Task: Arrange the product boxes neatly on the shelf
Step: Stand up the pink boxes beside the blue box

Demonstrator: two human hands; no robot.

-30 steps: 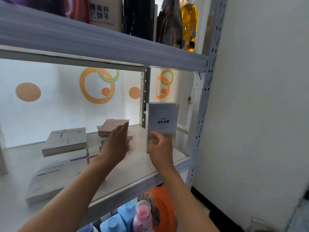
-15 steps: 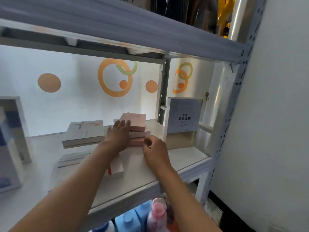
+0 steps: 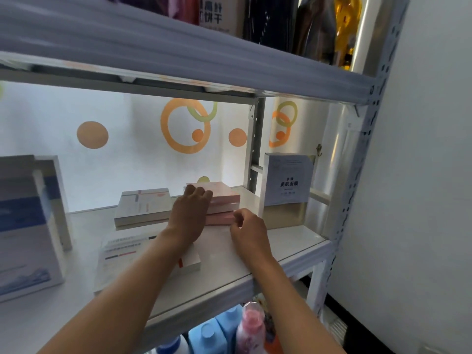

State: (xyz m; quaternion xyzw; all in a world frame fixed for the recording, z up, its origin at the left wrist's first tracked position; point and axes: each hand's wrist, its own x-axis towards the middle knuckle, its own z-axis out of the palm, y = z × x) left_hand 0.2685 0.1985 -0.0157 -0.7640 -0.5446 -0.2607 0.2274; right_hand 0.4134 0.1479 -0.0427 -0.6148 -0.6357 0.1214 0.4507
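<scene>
On the white shelf board [image 3: 293,251], going left to right, I saw a tall white-and-blue carton [image 3: 28,226] standing upright at the far left edge, then a flat grey-white box [image 3: 143,208] lying near the back with a larger flat white box with printed stripes [image 3: 122,254] in front of it. A second before, my right hand [image 3: 249,232] had been pinching the upright pale grey box with dark print [image 3: 287,180]; by now it had let go and dropped to the right end of the stack of flat pink boxes [image 3: 224,205], fingers loosely curled there, though I could not tell whether they had hold of it. My left hand [image 3: 190,213] had slid forward onto that stack, fingers bent over its top box. I judged the grey box placed, standing alone by the right rear post, and the pink stack next. Its boxes sat slightly askew, edges not flush, thin card, likely light and easy to slide.
</scene>
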